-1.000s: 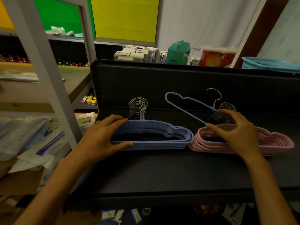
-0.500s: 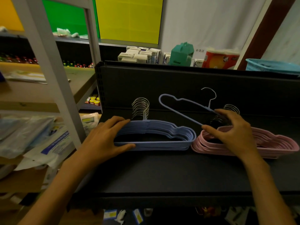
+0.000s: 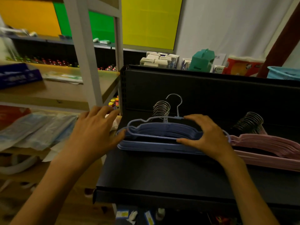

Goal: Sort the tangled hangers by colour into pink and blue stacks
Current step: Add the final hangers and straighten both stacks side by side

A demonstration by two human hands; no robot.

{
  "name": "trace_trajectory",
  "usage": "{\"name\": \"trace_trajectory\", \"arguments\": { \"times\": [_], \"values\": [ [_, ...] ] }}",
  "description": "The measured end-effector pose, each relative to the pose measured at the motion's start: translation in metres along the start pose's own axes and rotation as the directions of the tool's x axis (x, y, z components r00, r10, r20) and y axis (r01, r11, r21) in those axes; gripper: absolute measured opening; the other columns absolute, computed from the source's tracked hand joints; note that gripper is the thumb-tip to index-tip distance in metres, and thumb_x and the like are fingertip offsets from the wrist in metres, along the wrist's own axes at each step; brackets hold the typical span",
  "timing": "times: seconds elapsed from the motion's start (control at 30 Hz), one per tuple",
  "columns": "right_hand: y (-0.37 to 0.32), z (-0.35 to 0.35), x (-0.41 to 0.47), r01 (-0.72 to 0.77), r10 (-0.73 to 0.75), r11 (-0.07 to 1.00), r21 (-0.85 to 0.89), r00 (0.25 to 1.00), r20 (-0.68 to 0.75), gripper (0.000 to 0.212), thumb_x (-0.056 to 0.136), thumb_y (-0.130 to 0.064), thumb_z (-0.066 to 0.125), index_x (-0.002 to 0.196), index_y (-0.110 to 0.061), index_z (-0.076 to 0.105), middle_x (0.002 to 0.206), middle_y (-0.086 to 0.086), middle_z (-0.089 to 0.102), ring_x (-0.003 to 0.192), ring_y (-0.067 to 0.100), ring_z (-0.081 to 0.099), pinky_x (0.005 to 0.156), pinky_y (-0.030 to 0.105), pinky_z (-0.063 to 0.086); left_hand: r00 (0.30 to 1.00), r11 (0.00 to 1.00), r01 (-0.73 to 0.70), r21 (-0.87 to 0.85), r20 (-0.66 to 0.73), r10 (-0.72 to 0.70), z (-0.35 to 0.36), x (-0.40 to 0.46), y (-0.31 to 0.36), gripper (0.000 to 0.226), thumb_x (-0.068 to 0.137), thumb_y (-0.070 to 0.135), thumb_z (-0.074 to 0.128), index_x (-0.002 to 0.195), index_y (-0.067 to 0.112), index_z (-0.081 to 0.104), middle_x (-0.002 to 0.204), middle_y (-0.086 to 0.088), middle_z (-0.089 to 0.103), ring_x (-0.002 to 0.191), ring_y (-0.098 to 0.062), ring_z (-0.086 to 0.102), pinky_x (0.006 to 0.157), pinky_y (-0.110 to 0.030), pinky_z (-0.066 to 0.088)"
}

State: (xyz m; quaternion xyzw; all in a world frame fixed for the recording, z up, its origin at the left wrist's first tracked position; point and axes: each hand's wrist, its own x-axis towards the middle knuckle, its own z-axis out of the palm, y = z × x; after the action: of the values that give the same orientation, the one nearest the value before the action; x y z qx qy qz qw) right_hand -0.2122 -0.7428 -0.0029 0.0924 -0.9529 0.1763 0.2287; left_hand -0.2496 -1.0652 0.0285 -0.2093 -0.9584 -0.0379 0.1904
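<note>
Since the earlier frame, the single blue hanger (image 3: pixel 154 123) has travelled from above the pink stack (image 3: pixel 267 143) to just over the blue stack (image 3: pixel 162 138) on the black shelf (image 3: pixel 162 176). Both stacks lie side by side. The right hand (image 3: pixel 206 135) pinches this hanger between thumb and fingers. The left hand (image 3: pixel 94 132), fingers spread wide, touches the blue stack's left end.

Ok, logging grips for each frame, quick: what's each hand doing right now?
Left hand: open, fingers spread, thumb touching the blue stack.
Right hand: gripping a single blue hanger over that stack.
</note>
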Motion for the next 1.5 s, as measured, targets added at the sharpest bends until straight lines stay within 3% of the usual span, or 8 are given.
{"name": "trace_trajectory", "arguments": {
  "times": [0.33, 0.67, 0.83, 1.0, 1.1, 1.2, 1.33, 1.5],
  "values": [
    [-0.011, 0.018, -0.004, -0.008, 0.004, 0.999, 0.049, 0.997, 0.074, 0.077, 0.066, -0.065, 0.066, 0.131, -0.029, 0.045, 0.129, -0.006, 0.050, 0.111, 0.001, 0.039, 0.095, 0.025, 0.037, 0.995, 0.997, -0.074, -0.034, 0.064, 0.076, 0.011, 0.001, 0.014, 0.074, 0.084, 0.062, 0.046, 0.145, 0.026, 0.025, 0.147, 0.001, 0.032, 0.135, -0.022, 0.027, 0.104, -0.039, 0.029],
    [-0.015, 0.019, -0.004, -0.026, 0.018, 0.997, 0.074, 0.994, 0.105, 0.074, 0.069, -0.058, 0.071, 0.132, -0.032, 0.042, 0.131, -0.009, 0.047, 0.111, 0.000, 0.038, 0.093, 0.024, 0.039, 0.991, 0.990, -0.092, -0.104, 0.083, 0.101, 0.010, 0.002, 0.021, 0.072, 0.085, 0.058, 0.048, 0.145, 0.025, 0.027, 0.144, -0.001, 0.035, 0.132, -0.021, 0.030, 0.102, -0.037, 0.030],
    [-0.017, 0.012, -0.010, -0.047, 0.045, 0.999, 0.010, 0.988, 0.148, 0.081, 0.069, -0.067, 0.064, 0.138, -0.038, 0.033, 0.141, -0.011, 0.037, 0.121, 0.004, 0.034, 0.098, 0.024, 0.030, 0.987, 0.978, -0.133, -0.158, 0.063, 0.145, 0.012, 0.003, 0.037, 0.071, 0.085, 0.056, 0.050, 0.144, 0.024, 0.029, 0.143, -0.001, 0.037, 0.130, -0.022, 0.033, 0.104, -0.038, 0.030],
    [-0.003, -0.015, -0.038, -0.075, 0.076, 0.993, -0.093, 0.997, 0.011, 0.074, 0.073, -0.070, 0.054, 0.135, -0.031, 0.041, 0.138, -0.007, 0.045, 0.125, 0.009, 0.040, 0.104, 0.025, 0.028, 0.969, 0.957, -0.234, -0.170, 0.038, 0.244, 0.020, 0.008, 0.073, 0.072, 0.085, 0.061, 0.044, 0.145, 0.025, 0.025, 0.145, 0.001, 0.034, 0.130, -0.019, 0.032, 0.104, -0.035, 0.030],
    [0.015, -0.033, -0.062, -0.137, 0.131, 0.981, -0.141, 0.990, -0.054, 0.067, 0.076, -0.060, 0.063, 0.130, -0.024, 0.048, 0.131, -0.003, 0.052, 0.120, 0.011, 0.046, 0.103, 0.029, 0.034, 0.958, 0.942, -0.270, -0.198, 0.045, 0.284, 0.030, 0.010, 0.095, 0.072, 0.084, 0.062, 0.047, 0.143, 0.025, 0.030, 0.144, 0.001, 0.037, 0.129, -0.019, 0.035, 0.103, -0.034, 0.032],
    [0.038, -0.047, -0.087, -0.216, 0.205, 0.957, -0.192, 0.976, -0.075, 0.060, 0.075, -0.049, 0.069, 0.127, -0.024, 0.051, 0.127, -0.002, 0.055, 0.117, 0.014, 0.049, 0.101, 0.029, 0.036, 0.947, 0.937, -0.286, -0.198, 0.090, 0.308, 0.043, 0.013, 0.118, 0.069, 0.083, 0.064, 0.047, 0.140, 0.027, 0.033, 0.139, 0.003, 0.042, 0.124, -0.017, 0.041, 0.098, -0.032, 0.036],
    [0.072, -0.056, -0.112, -0.299, 0.302, 0.919, -0.256, 0.953, -0.029, 0.054, 0.077, -0.050, 0.068, 0.123, -0.025, 0.055, 0.121, -0.002, 0.058, 0.111, 0.017, 0.053, 0.095, 0.032, 0.041, 0.947, 0.953, -0.264, -0.149, 0.147, 0.285, 0.061, 0.018, 0.146, 0.065, 0.083, 0.065, 0.046, 0.136, 0.029, 0.037, 0.133, 0.006, 0.049, 0.119, -0.015, 0.047, 0.093, -0.031, 0.040],
    [0.116, -0.068, -0.117, -0.237, 0.283, 0.899, -0.368, 0.956, 0.074, 0.046, 0.077, -0.057, 0.063, 0.112, -0.028, 0.060, 0.111, -0.004, 0.064, 0.101, 0.018, 0.057, 0.088, 0.031, 0.040, 0.969, 0.977, -0.206, -0.052, 0.125, 0.211, 0.070, 0.022, 0.172, 0.051, 0.082, 0.062, 0.052, 0.122, 0.030, 0.049, 0.115, 0.008, 0.061, 0.097, -0.012, 0.059, 0.070, -0.025, 0.042]
  ]
}}
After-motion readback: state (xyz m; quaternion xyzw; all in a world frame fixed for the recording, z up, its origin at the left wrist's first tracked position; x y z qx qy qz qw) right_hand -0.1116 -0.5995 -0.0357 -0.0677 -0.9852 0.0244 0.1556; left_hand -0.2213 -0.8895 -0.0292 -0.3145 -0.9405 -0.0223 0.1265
